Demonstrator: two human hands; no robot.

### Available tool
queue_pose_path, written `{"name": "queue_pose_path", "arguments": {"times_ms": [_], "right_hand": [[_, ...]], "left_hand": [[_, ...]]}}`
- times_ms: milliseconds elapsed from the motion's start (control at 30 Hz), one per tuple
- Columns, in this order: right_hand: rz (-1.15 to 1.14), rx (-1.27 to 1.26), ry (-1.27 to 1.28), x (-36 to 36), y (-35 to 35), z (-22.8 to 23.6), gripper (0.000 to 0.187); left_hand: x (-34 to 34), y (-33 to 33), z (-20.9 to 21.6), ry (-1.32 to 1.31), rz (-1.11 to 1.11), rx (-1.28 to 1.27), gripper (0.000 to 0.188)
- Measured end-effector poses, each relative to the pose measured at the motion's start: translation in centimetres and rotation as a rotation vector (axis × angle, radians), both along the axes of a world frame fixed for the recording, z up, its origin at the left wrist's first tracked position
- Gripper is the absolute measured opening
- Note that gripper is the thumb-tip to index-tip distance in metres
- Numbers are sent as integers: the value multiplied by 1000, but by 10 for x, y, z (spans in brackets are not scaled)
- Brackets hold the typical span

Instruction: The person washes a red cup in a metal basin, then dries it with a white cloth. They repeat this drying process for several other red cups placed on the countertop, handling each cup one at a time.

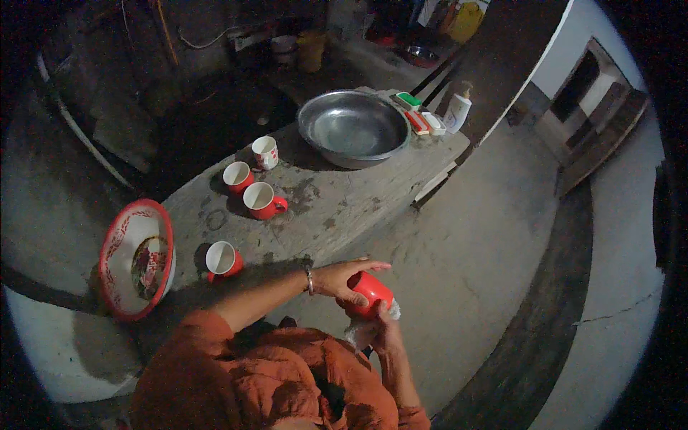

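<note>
Tilted on its side, a red mug [371,289] is held in front of me, off the table's near edge. My left hand [342,278] grips it from above, the thumb against its side and some fingers stretched out past it. My right hand [381,328] is closed round the lower part of the mug. Something white [395,309], foam or a scrubbing cloth, shows beside the right fingers; I cannot make out which. A red mug with a white inside [224,259] stands nearest my left forearm. Two more red mugs [264,202] and a white patterned mug [265,153] stand farther back.
A large metal basin [355,129] sits at the table's far end. Beside it are a white pump bottle [457,111], a green-topped brush or box [408,100] and small red and white items. At the left, a red-rimmed enamel basin [107,287] holds some liquid. A wooden door [609,136] stands at right.
</note>
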State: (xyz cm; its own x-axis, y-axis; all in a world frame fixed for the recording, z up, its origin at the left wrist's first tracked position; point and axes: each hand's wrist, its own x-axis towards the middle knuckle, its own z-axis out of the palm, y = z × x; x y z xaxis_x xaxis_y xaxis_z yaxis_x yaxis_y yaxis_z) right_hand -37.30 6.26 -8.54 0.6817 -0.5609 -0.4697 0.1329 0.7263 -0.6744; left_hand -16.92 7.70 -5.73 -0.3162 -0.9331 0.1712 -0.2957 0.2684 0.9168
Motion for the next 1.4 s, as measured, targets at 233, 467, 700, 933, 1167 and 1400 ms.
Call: {"name": "queue_pose_path", "arguments": {"times_ms": [233,467,700,933,1167,1400], "right_hand": [[77,-228,-66,9,15,-13,52],[560,-1971,630,21,-15,-35,56],[141,-319,-20,6,5,0,54],[-125,-775,-104,28,24,-12,51],[212,-1381,468,12,-2,-52,42],[-103,-171,-182,21,7,17,58]], "left_hand": [[-18,7,-14,221,284,-77,55],[-17,-4,-38,159,288,278,46],[-2,6,-21,805,8,391,75],[-9,4,-12,467,84,112,69],[-18,-8,-40,251,234,402,64],[-15,2,-2,388,196,21,71]]}}
